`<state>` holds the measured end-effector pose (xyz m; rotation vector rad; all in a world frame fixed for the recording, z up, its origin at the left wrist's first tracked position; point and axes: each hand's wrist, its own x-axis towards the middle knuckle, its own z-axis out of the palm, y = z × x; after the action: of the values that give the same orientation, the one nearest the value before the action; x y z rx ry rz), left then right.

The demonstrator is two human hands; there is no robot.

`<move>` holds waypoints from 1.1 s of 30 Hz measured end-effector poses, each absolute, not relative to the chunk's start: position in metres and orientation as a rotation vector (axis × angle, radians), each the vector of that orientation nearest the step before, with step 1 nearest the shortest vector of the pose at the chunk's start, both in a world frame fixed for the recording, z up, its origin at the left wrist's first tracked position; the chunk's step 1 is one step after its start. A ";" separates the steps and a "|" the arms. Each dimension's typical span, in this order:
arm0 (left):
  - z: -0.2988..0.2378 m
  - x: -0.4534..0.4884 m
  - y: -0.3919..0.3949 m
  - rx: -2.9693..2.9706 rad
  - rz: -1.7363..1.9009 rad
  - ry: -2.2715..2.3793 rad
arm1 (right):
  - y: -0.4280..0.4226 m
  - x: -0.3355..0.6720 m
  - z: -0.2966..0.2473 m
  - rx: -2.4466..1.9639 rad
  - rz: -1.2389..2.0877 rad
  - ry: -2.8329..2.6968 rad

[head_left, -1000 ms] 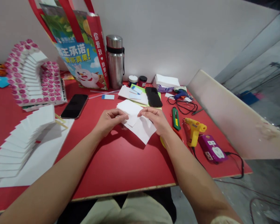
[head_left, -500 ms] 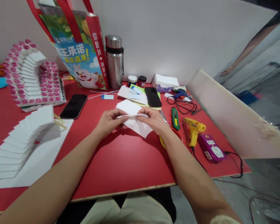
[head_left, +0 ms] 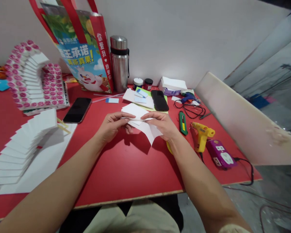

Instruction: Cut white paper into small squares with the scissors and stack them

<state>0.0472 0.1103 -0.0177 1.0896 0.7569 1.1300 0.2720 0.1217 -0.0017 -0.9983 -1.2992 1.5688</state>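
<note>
Both my hands hold one white sheet of paper just above the red table. My left hand pinches its left end and my right hand pinches its right end, fingers closed on it. The sheet is bent, with a corner hanging down toward the table. A small stack of white paper pieces lies just behind my fingers.
A green utility knife, a yellow glue gun and a purple power strip lie to the right. Two black phones, a steel flask, a printed bag and fanned white cards surround my hands.
The sheet lay nearly flat a second ago. My hands have lifted and bent it, and its lower corner now hangs free. A person's arm seen at far right half a second ago is gone.
</note>
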 end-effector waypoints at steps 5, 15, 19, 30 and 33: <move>-0.018 0.045 0.113 1.011 1.124 0.717 | 0.118 0.269 0.002 -1.047 1.443 -1.424; -0.024 0.045 0.115 1.013 0.853 0.838 | 0.116 0.268 0.003 -1.150 1.321 -1.668; -0.025 0.044 0.114 0.995 0.843 0.833 | 0.116 0.268 0.007 -1.129 1.279 -1.739; -0.019 0.044 0.112 1.090 0.812 0.868 | 0.119 0.302 0.027 -1.012 1.575 -1.671; -0.018 0.045 0.110 1.110 0.795 0.864 | 0.118 0.294 0.024 -1.139 1.579 -1.834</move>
<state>0.0453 0.1099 -0.0182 1.1099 0.8644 0.7952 0.2935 0.1178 0.0241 -1.1385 -1.8338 1.5789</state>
